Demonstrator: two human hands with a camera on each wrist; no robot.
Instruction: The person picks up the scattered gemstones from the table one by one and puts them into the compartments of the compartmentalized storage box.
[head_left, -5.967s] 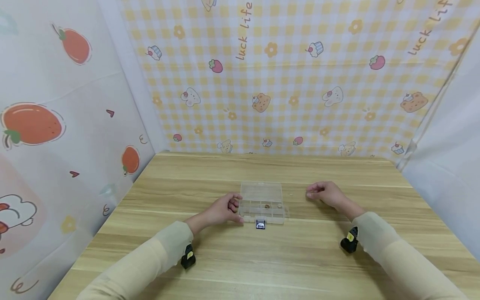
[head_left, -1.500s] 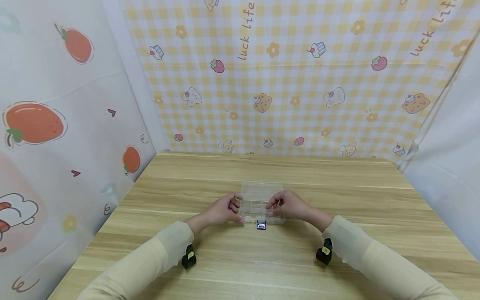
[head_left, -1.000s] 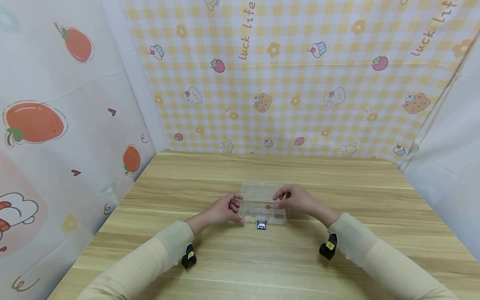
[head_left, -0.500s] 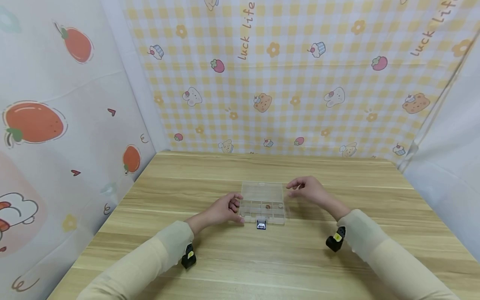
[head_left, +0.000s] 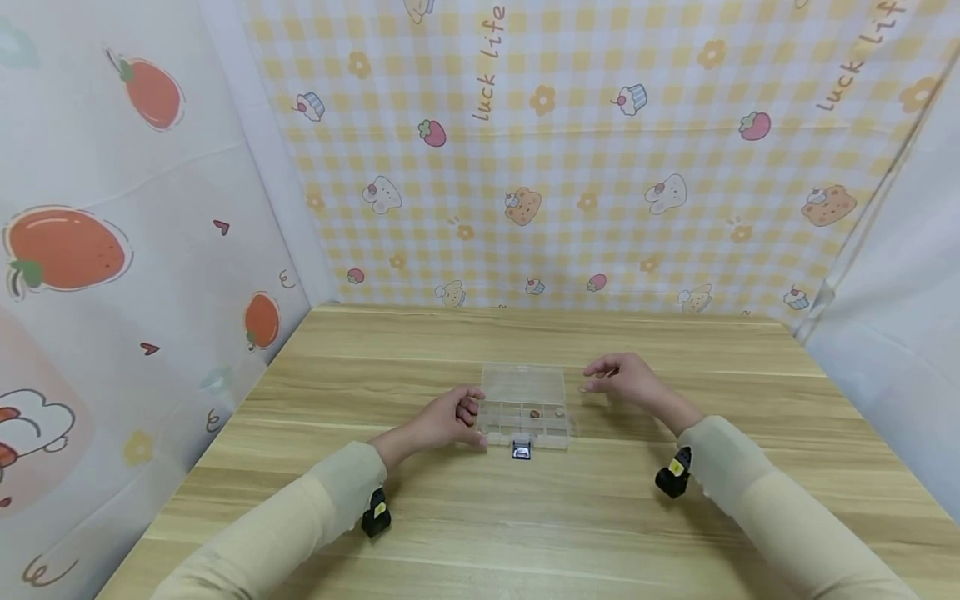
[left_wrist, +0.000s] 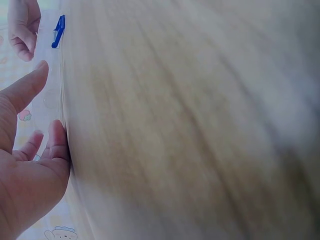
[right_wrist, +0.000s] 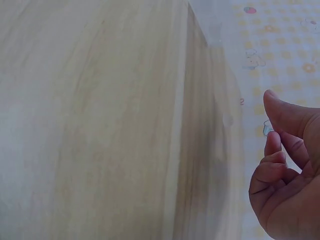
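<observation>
A clear plastic compartment box (head_left: pixel 510 425) lies with its lid (head_left: pixel 522 383) folded back and a blue clasp (head_left: pixel 521 450) at its front. My left hand (head_left: pixel 446 417) holds the box's left side, thumb at the front corner, other fingers bent by the rear of the base. A small brown piece (head_left: pixel 535 413) and a small pale piece (head_left: pixel 559 413) sit in separate rear compartments. Right of the lid, my right hand (head_left: pixel 633 383) hovers low with thumb and fingers apart. A tiny pale speck (head_left: pixel 583 390) is at its thumb tip; its kind is too small to tell.
The wooden table (head_left: pixel 450 517) runs back to a yellow checked cloth (head_left: pixel 525 167). White printed cloth (head_left: pixel 172 250) stands on the left and plain white cloth (head_left: pixel 885 358) on the right. Each wrist carries a black camera (head_left: pixel 377 512).
The right hand has moved from above the right compartments out past the box's right side, uncovering the small pieces. The left hand and the box have stayed in place.
</observation>
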